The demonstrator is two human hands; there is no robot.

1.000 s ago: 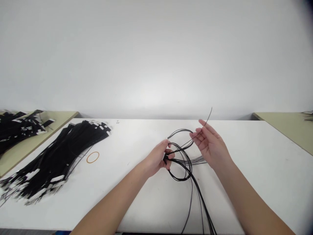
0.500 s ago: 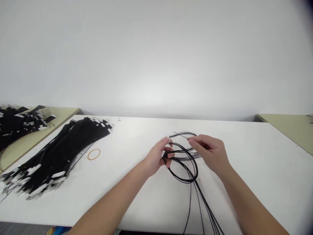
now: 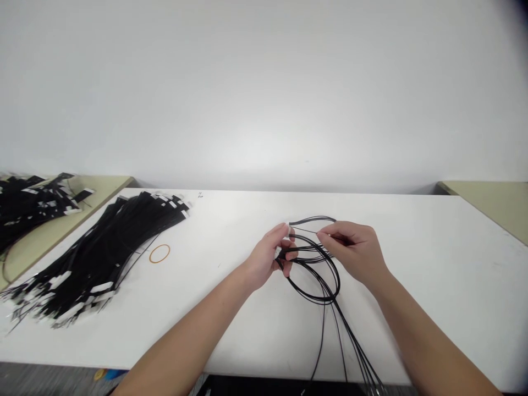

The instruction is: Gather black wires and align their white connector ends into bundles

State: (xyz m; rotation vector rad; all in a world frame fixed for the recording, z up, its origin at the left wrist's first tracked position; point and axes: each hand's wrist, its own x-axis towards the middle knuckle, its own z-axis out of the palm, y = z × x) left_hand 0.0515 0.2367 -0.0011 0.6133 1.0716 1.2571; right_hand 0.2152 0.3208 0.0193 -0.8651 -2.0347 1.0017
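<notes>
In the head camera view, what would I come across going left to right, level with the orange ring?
Greenish side table, large pile of black cables, orange ring, left hand, right hand.

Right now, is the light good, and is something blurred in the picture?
Head view: soft light, with a pale glow on the white wall; upper-right corner dark; black cable pile slightly blurred at its lower-left ends.

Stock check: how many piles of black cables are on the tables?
2: large pile on the white table's left part; second pile on the side table farther left, cut off by the frame. More may be hidden.
</notes>
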